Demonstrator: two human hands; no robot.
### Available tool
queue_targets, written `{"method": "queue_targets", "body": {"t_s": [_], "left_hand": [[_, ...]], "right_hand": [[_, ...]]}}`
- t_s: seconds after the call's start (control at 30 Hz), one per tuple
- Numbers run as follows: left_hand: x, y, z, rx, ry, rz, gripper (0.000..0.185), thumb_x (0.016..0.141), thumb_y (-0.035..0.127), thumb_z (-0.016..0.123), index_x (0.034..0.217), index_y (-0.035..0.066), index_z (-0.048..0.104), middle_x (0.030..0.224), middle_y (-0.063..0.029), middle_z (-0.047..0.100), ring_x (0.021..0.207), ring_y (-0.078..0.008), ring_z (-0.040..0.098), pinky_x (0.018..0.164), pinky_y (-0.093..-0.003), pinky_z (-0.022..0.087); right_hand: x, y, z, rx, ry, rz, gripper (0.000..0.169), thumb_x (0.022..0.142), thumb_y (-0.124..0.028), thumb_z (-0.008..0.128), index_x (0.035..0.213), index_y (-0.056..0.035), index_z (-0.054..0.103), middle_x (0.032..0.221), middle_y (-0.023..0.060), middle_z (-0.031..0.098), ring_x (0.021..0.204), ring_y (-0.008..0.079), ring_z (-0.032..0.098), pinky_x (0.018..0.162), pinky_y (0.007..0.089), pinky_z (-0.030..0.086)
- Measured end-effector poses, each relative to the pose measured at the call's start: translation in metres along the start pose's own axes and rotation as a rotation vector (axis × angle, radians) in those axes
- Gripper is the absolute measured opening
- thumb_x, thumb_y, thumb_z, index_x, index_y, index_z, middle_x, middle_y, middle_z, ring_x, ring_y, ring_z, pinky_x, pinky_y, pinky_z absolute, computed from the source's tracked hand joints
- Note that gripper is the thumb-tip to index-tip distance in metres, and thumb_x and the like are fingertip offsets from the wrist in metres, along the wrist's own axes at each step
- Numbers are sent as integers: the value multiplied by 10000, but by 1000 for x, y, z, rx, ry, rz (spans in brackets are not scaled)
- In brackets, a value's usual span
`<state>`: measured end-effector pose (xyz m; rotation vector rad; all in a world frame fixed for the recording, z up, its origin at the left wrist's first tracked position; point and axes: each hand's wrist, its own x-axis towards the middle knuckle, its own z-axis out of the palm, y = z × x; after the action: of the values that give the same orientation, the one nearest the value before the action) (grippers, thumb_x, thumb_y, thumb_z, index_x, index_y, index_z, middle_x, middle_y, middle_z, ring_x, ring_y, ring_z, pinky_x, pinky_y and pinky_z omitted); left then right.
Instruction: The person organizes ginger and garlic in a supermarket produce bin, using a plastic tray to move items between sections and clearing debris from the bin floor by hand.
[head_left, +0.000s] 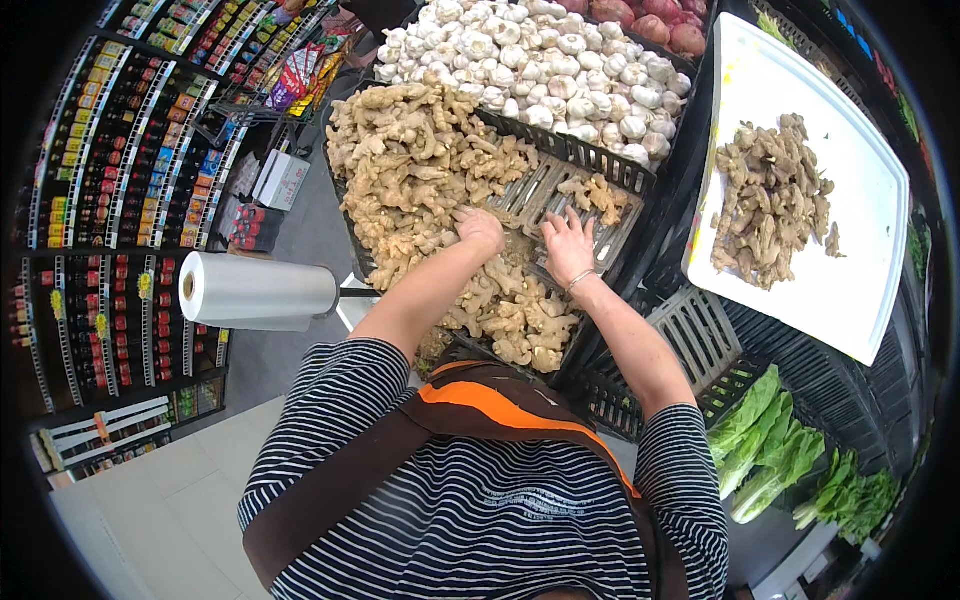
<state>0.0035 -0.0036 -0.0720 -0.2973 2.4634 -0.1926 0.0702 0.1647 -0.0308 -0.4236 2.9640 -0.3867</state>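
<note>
A large heap of ginger root (420, 165) fills the left side of a black plastic crate, with more pieces near the edge by my apron. My left hand (480, 226) rests at the heap's right edge, fingers bent down among the ginger; whether it grips a piece is not visible. My right hand (568, 244), a bracelet at its wrist, is over the slatted crate floor (536, 187) with its fingers spread and nothing seen in it. Just beyond its fingertips lie a few ginger pieces (600, 196). More ginger (772, 199) is piled on a white tray (862, 285) to the right.
Garlic bulbs (540, 60) fill the crate beyond, with red onions (652, 22) behind them. A roll of clear plastic bags (259, 291) stands at the left. Leafy greens (772, 442) and an empty-looking grey slatted crate (694, 337) are at lower right. Stocked shelves (112, 150) line the left.
</note>
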Motion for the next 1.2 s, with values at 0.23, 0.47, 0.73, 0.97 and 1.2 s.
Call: {"method": "queue_targets", "body": {"t_s": [0.23,0.47,0.73,0.97,1.2], "left_hand": [[14,3,16,-216,82,-174,898,815,324,629,1452,-121,180,1552,-262,133,1460,-371,82,1176,-441,90],[14,1,14,-100,14,-171,852,837,315,577,1445,-127,177,1545,-256,157,1442,-404,104,1166,-426,146],[3,1,13,76,91,-21,439,859,197,582,1208,-69,588,1387,-234,443,1213,-344,406,1012,-523,320],[-35,27,10,99,40,206,362,841,188,590,1118,-31,671,1277,-210,564,1263,-336,375,1023,-484,263],[-40,7,11,-360,-108,279,659,789,380,688,1247,-71,541,1397,-258,429,1344,-348,335,1115,-415,287]], "right_hand": [[-1,3,6,41,62,-8,415,709,-60,668,1118,-93,602,1317,53,530,1338,361,372,1064,674,258],[0,3,10,56,74,-8,421,709,-50,661,1123,-96,602,1327,58,527,1341,366,365,1069,674,246],[-1,3,7,57,35,20,411,721,-69,676,1125,-107,611,1339,59,518,1353,355,354,1072,674,236],[0,7,9,32,50,23,443,686,-70,701,1117,-114,613,1315,49,533,1338,349,375,1063,665,265],[0,3,5,31,45,-9,479,662,-79,724,1127,-116,612,1300,49,539,1322,347,393,1059,656,288]]}}
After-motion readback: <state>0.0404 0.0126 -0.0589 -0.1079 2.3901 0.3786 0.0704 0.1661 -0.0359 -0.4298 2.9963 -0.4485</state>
